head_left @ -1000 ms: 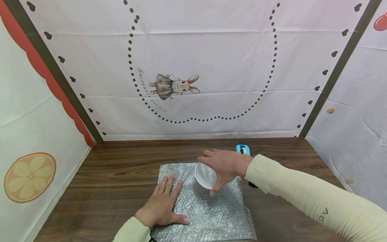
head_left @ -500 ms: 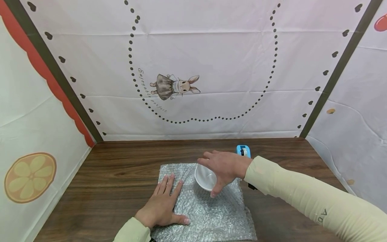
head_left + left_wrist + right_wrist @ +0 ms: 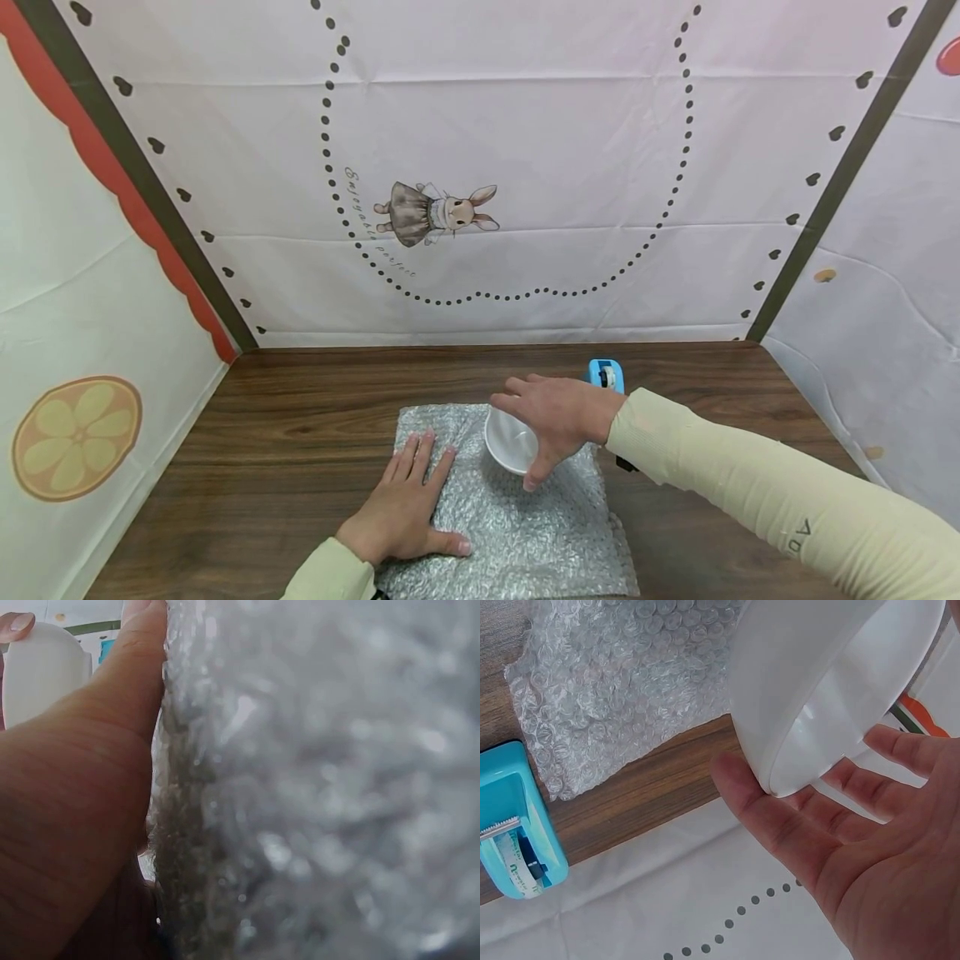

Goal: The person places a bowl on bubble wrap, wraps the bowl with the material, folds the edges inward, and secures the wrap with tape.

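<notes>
A white bowl (image 3: 507,443) is over the bubble wrap (image 3: 525,542), toward its far part. My right hand (image 3: 558,417) grips the bowl's rim from above, with the thumb on the near side and fingers spread over the far side. In the right wrist view the bowl (image 3: 802,682) shows its smooth outer wall and glossy inside, with fingers along the rim. My left hand (image 3: 401,517) lies flat on the left part of the wrap, fingers spread. The left wrist view is mostly filled by blurred bubble wrap (image 3: 315,780), with the bowl (image 3: 45,675) beyond the hand.
A blue tape dispenser (image 3: 606,375) stands behind the right wrist on the brown wooden table (image 3: 300,442). Its roll and toothed cutter show in the right wrist view. A printed white cloth (image 3: 555,167) hangs along the back and both sides of the table.
</notes>
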A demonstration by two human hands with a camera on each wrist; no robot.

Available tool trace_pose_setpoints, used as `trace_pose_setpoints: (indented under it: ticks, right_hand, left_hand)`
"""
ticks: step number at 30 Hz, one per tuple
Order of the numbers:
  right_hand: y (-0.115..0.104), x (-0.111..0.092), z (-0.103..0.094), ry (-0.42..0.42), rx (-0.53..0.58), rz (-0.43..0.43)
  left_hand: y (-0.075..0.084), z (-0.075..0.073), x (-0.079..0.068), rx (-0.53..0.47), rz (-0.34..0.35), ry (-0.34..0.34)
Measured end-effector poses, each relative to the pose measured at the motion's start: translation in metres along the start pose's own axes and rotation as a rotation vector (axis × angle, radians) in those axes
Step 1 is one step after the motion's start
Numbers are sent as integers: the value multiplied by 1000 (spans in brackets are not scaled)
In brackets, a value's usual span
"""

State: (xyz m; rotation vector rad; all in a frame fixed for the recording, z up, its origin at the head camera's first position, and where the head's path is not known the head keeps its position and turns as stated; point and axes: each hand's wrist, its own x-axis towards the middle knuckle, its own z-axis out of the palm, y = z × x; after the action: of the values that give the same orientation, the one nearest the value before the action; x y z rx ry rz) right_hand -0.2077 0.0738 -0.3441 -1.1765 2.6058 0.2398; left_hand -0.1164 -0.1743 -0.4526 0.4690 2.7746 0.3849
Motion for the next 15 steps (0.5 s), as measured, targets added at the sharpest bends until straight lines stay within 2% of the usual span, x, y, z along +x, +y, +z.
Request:
trace_pose_setpoints:
  ticks: [15]
  right_hand:
    - [-1, 3, 4, -8, 4, -9]
  left_hand:
    - [0, 0, 0, 0, 2, -3]
